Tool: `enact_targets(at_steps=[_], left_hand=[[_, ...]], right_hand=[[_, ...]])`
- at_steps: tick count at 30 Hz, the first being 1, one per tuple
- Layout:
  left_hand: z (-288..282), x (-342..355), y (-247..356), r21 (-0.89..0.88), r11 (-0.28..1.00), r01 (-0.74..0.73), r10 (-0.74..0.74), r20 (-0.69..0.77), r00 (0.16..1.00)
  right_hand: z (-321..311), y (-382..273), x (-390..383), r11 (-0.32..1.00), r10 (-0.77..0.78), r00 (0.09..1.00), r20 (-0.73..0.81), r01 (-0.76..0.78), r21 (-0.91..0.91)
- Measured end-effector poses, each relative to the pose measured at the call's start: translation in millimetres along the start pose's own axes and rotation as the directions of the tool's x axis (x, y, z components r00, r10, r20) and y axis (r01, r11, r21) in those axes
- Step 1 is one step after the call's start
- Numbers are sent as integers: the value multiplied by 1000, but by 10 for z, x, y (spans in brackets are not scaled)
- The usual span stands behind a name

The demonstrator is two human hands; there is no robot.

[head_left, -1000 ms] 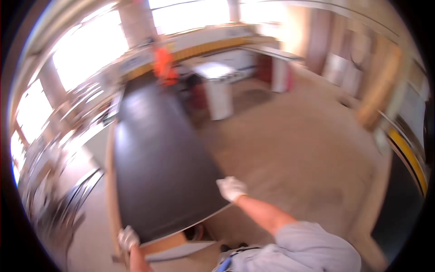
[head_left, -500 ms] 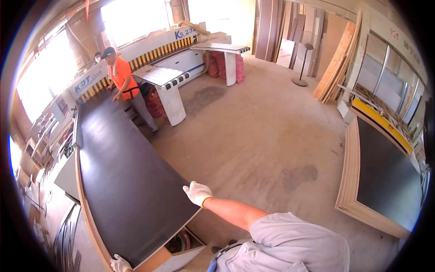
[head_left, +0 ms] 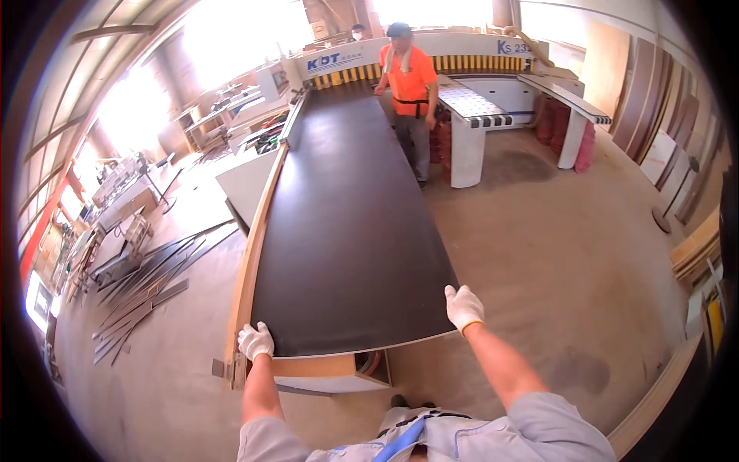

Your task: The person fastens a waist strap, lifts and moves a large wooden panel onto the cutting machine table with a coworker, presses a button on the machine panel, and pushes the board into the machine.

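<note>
A large dark brown panel [head_left: 350,223] lies flat, stretching from in front of me to the big panel saw [head_left: 362,65] at the back. White-gloved, my left hand [head_left: 255,341] grips the panel's near left corner beside a wooden fence rail [head_left: 250,292]. My right hand [head_left: 465,308], also in a white glove, closes on the right edge near the near right corner; its fingertips beneath the panel are partly hidden. At the far end a co-worker in an orange shirt [head_left: 412,73] stands to the right of the panel, one hand near its edge.
Below the panel's near end is a wooden box-like support [head_left: 323,373]. Dark offcut strips [head_left: 146,308] litter the floor on the left. Two side tables [head_left: 473,104] extend from the saw, with red sacks [head_left: 548,123] beside them. Boards [head_left: 654,100] lean at the far right.
My view has swung left, so the panel now runs straight ahead. Both hands stay at the panel's near end. The co-worker now stands more upright and faces my way.
</note>
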State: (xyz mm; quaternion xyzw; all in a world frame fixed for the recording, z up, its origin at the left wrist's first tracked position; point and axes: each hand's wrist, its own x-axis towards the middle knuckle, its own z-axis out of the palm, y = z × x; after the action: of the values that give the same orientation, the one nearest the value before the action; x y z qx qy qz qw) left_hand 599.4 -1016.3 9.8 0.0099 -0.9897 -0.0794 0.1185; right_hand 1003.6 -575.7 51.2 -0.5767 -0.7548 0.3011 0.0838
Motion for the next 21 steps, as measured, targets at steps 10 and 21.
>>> enact_targets(at_steps=[10, 21], left_hand=[[31, 16, -2, -5, 1000, -2, 2, -10, 1000], [35, 19, -16, -3, 1000, -3, 3, -19, 1000]], right_hand=[[39, 24, 46, 999, -7, 1000, -15, 6, -43], [67, 22, 74, 999, 2, 1000, -5, -2, -50]])
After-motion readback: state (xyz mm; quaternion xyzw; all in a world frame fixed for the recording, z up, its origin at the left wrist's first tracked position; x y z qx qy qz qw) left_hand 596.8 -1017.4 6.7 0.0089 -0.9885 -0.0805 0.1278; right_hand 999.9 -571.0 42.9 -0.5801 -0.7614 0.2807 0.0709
